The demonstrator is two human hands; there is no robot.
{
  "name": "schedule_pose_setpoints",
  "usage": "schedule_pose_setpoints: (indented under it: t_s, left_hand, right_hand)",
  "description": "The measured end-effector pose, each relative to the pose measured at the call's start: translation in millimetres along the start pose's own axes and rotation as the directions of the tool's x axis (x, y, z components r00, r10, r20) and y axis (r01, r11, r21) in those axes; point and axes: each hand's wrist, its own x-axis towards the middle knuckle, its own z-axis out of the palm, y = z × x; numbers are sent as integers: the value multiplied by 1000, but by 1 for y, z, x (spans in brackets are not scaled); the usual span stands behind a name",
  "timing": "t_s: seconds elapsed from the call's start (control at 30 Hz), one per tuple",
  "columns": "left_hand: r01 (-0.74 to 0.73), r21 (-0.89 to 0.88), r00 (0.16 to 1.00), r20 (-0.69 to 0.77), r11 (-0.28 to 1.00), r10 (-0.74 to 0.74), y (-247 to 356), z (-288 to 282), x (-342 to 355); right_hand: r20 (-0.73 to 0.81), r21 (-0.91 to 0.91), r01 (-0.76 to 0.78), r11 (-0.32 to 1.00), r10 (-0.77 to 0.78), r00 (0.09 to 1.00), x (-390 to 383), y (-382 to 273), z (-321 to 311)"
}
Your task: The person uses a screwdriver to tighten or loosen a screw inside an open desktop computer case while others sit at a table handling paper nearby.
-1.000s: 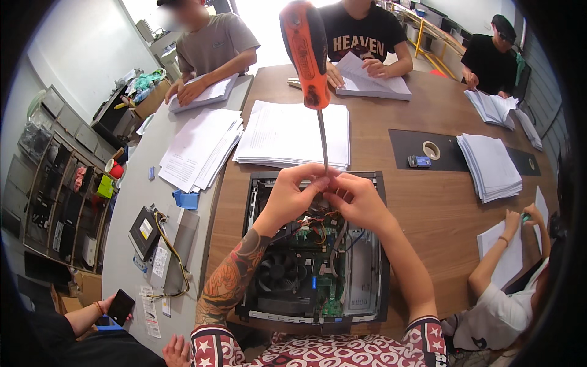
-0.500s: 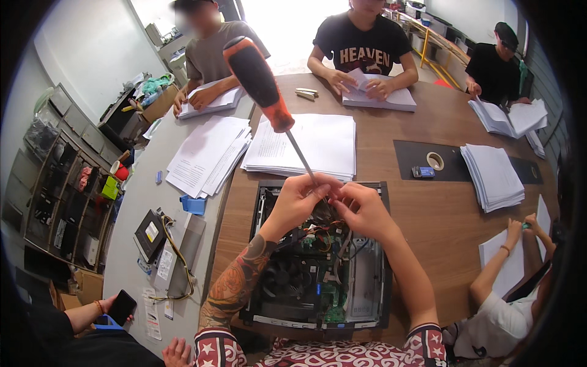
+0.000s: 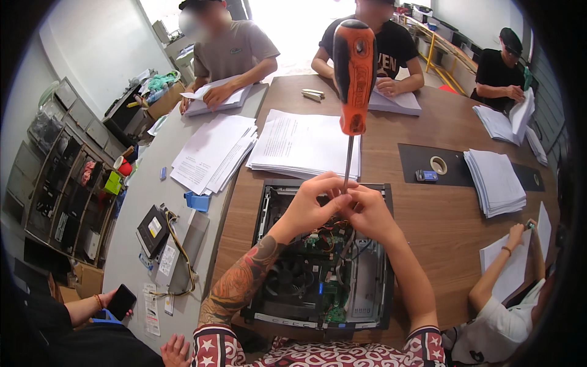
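A screwdriver (image 3: 354,73) with an orange and black handle stands nearly upright, handle up. My left hand (image 3: 315,205) is closed on the lower part of its metal shaft, and the tip is hidden among the fingers. Touching it, my right hand (image 3: 372,213) is pinched at the same spot; whatever is between its fingertips is hidden. Both hands are above an opened desktop computer case (image 3: 287,320) lying flat on the wooden table. Inside it show a black fan (image 3: 286,278), a green circuit board (image 3: 335,313), loose cables and a grey metal bay (image 3: 362,293).
Paper stacks (image 3: 299,144) lie beyond the case. On the grey table at left are a power supply (image 3: 180,244), an optical drive (image 3: 153,231) and a blue box (image 3: 197,202). A tape roll (image 3: 438,164) lies at right. Several people handle papers; one at left holds a phone (image 3: 122,301).
The screwdriver's handle has swung right, from leaning left to nearly upright. My hands have stayed together over the case, shifting slightly right. Across the table, people have moved their papers.
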Motion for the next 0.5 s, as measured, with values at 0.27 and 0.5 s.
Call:
schedule_pose_setpoints:
  t_s: [0.27,0.5]
  left_hand:
    - [56,-65,989,-133,996,-64,-11,-6,-6]
    - [58,-180,990,-117,982,-80,-8,3,-4]
  right_hand:
    - [76,-33,-53,998,55,996,3,-5,7]
    - [19,-18,-81,997,81,997,-2,5,4]
